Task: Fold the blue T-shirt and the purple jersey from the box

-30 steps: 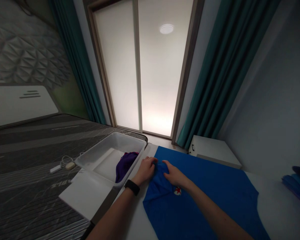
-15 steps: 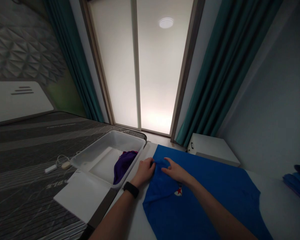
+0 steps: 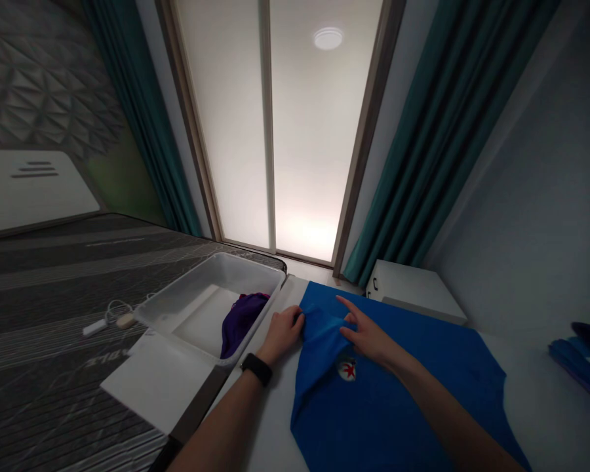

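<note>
Nearest, between four and six o'clock from the centre of the view, a blue shirt (image 3: 408, 400) is found laid out on a white surface (image 3: 275, 410). A round badge (image 3: 347, 369) with a red figure is borne on its front, and the cloth beside the badge is lifted into a fold. At six o'clock the shirt's edge is pinched between the thumb and fingers of the left hand (image 3: 286, 328); a black watch (image 3: 257, 370) is worn on that wrist. At five o'clock the raised fold is pinched by the thumb and curled fingers of the right hand (image 3: 366, 335), with the forefinger held out straight.

At eight o'clock a clear plastic box (image 3: 253, 275) is noted, a purple cloth (image 3: 240, 321) being held inside against its right side. A grey mattress (image 3: 54, 282) is seen around its left side. At four o'clock folded clothes (image 3: 577, 360) are stacked, well apart from the shirt. Beyond, also toward four, a white cabinet (image 3: 417, 292) is seen. Farthest, at twelve, a frosted sliding door (image 3: 309, 151) is observed.
</note>
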### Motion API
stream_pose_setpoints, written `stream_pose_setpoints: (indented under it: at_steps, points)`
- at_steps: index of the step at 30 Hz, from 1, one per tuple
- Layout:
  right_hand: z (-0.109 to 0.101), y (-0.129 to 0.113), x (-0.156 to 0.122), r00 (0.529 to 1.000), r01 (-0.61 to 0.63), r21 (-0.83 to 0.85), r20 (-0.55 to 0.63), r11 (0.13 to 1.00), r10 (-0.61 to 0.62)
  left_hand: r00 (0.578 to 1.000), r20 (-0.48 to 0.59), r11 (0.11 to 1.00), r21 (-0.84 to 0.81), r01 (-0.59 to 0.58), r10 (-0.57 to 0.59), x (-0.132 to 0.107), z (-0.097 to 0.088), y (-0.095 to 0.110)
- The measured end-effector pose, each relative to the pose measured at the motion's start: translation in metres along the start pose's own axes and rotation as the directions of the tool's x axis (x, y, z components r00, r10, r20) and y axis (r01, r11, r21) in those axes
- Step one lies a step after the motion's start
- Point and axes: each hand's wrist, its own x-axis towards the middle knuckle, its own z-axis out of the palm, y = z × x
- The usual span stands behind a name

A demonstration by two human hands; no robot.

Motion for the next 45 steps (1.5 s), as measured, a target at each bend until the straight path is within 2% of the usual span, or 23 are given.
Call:
stream_pose_setpoints:
  at_steps: [3, 5, 11, 16, 20, 23, 26, 29, 33, 36, 41, 45]
  points:
    - [-0.005, 0.011, 0.008, 0.998, -0.037, -0.214, -0.055, 0.976, 0.026, 1.000, -0.006, 1.000, 0.003, 0.002, -0.002, 0.000, 0.002, -0.001]
    - [-0.006, 0.020, 0.013, 0.998, -0.045, -0.300, -0.060, 0.953, 0.029, 1.000, -0.015, 1.000, 0.006, 0.005, -0.005, 0.000, 0.003, -0.003]
    - [-0.005, 0.036, 0.015, 0.997, 0.018, -0.345, -0.062, 0.938, -0.042, 1.000, -0.028, 1.000, -0.015, 0.013, -0.014, 0.001, 0.005, -0.006]
    - [-0.013, 0.045, 0.013, 0.990, 0.108, -0.359, -0.051, 0.927, -0.135, 1.000, -0.019, 0.999, -0.029, 0.016, -0.016, 0.001, 0.005, -0.008]
    - [-0.017, 0.047, 0.018, 0.991, 0.131, -0.556, 0.040, 0.821, -0.131, 1.000, -0.025, 0.999, -0.048, 0.005, -0.006, 0.002, 0.005, -0.010]
    - [-0.011, 0.037, 0.030, 0.978, 0.154, -0.660, -0.005, 0.735, -0.210, 1.000, -0.029, 0.999, -0.054, -0.005, 0.003, 0.002, 0.005, -0.010]
    - [0.008, 0.021, 0.046, 0.947, 0.216, -0.674, -0.030, 0.706, -0.319, 0.999, -0.030, 0.999, -0.051, -0.014, 0.012, 0.002, 0.006, -0.010]
    - [0.034, 0.010, 0.062, 0.916, 0.322, -0.667, 0.040, 0.671, -0.400, 0.999, -0.032, 0.999, -0.049, -0.018, 0.016, 0.003, 0.007, -0.011]
    - [0.057, 0.009, 0.078, 0.901, 0.388, -0.639, 0.112, 0.664, -0.420, 0.999, -0.037, 0.999, -0.048, -0.009, 0.007, 0.003, 0.009, -0.016]
    - [0.059, 0.010, 0.084, 0.902, 0.392, -0.619, 0.113, 0.681, -0.417, 0.999, -0.040, 0.999, -0.043, 0.003, -0.005, 0.003, 0.011, -0.019]
    - [0.055, 0.006, 0.088, 0.880, 0.459, -0.587, 0.195, 0.667, -0.434, 0.999, -0.042, 0.999, -0.051, 0.014, -0.016, 0.002, 0.011, -0.018]
    - [0.050, 0.002, 0.091, 0.892, 0.439, -0.596, 0.197, 0.672, -0.408, 0.998, -0.052, 0.999, -0.051, 0.017, -0.020, 0.001, 0.009, -0.017]
